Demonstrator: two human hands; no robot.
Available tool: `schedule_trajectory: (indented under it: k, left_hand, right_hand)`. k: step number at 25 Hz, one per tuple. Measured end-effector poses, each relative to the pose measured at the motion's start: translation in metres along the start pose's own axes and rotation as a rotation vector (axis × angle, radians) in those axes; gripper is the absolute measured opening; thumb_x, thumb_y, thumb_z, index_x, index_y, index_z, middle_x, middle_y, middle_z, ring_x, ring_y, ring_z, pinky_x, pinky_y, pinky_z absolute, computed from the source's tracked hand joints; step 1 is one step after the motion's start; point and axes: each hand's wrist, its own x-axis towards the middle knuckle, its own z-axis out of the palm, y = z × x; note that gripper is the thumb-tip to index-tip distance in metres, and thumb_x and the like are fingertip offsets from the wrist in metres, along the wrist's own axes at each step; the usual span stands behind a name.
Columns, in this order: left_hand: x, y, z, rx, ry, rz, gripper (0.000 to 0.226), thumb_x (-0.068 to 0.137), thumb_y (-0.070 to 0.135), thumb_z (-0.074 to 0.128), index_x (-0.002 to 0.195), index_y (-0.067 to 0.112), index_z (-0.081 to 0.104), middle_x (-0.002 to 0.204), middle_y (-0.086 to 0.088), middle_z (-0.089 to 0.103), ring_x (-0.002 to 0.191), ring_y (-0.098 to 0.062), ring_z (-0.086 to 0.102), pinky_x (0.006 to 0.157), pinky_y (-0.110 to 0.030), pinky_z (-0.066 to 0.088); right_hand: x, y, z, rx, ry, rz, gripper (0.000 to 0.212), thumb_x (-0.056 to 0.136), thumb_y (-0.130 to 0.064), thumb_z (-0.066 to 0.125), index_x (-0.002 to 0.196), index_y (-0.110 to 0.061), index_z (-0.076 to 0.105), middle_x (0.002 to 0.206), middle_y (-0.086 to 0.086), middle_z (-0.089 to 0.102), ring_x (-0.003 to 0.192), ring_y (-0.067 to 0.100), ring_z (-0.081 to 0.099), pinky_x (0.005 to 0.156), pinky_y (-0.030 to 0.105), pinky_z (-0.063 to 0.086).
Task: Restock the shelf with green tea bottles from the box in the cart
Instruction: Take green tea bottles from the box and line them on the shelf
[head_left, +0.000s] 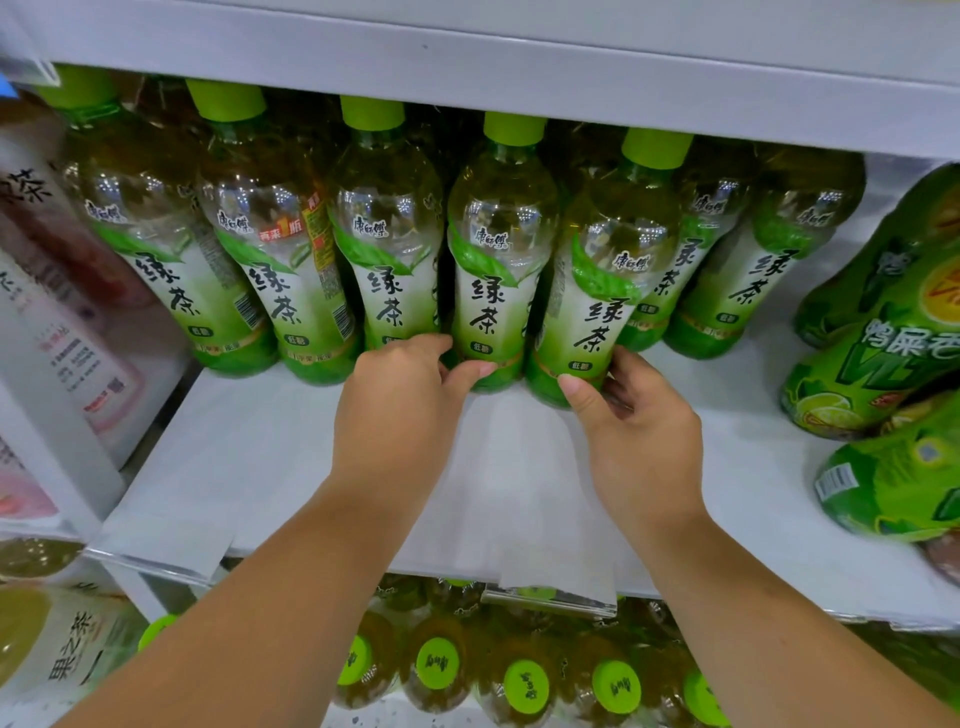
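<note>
- A row of green tea bottles (384, 244) stood upright along the back of the white shelf (260, 457), with more of them in shadow behind.
- Each was clear plastic with a lime-green cap and pale yellow-green tea inside. The label faded from white to green and carried a leaf and bold black characters.
- The left hand (410, 389) gripped the base of the fourth bottle (498, 249), counting from the left. Its thumb lay on the front and its fingers curled into the gap beside the bottle.
- The right hand (644, 421) gripped the base of the fifth bottle (602, 291), just beside the fourth. Its thumb pressed the front and its fingers wrapped round the right side.
- Green lime-drink packs (883, 338) lay at the right end of the shelf.
- Pale bottles (78, 338) stood to the left.
- Capped bottles (524, 686) filled the shelf below.
</note>
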Motion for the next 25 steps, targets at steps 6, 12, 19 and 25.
schedule_trajectory:
  k: [6,12,19,25]
  left_hand:
    - [-0.002,-0.002,-0.002,-0.020,-0.011,0.009,0.043,0.088,0.041,0.073,0.121,0.012,0.073,0.065,0.007,0.060,0.069,-0.018,0.059,0.072,-0.036,0.056]
    - [-0.008,-0.001,-0.008,-0.059,-0.039,-0.031,0.042,0.092,0.036,0.071,0.127,0.012,0.069,0.078,0.006,0.069,0.078,-0.015,0.063,0.074,-0.029,0.052]
    - [-0.020,0.003,-0.010,-0.197,-0.186,-0.176,0.052,0.096,0.038,0.062,0.141,0.014,0.054,0.123,0.000,0.066,0.115,-0.019,0.060,0.093,-0.028,0.045]
    - [-0.042,0.015,-0.040,-0.243,-0.361,-0.255,0.054,0.096,0.046,0.059,0.144,0.022,0.050,0.138,0.005,0.057,0.127,-0.017,0.052,0.096,-0.027,0.041]
  right_hand:
    - [-0.002,0.001,0.000,-0.016,-0.011,-0.006,0.043,0.088,-0.031,0.073,0.130,-0.033,0.063,0.110,-0.022,0.072,0.104,-0.007,0.066,0.094,0.016,0.051]
    - [-0.003,0.002,0.001,-0.073,-0.003,-0.014,0.047,0.089,-0.039,0.071,0.133,-0.034,0.059,0.116,-0.021,0.071,0.107,-0.002,0.066,0.098,0.029,0.054]
    - [-0.007,-0.003,-0.008,-0.025,-0.099,0.028,0.041,0.095,-0.027,0.065,0.135,-0.023,0.058,0.125,-0.012,0.067,0.117,0.003,0.062,0.107,0.035,0.049]
    - [-0.041,-0.034,-0.029,-0.090,-0.156,0.291,0.046,0.098,-0.037,0.059,0.140,-0.023,0.052,0.138,-0.004,0.057,0.128,0.014,0.053,0.108,0.029,0.040]
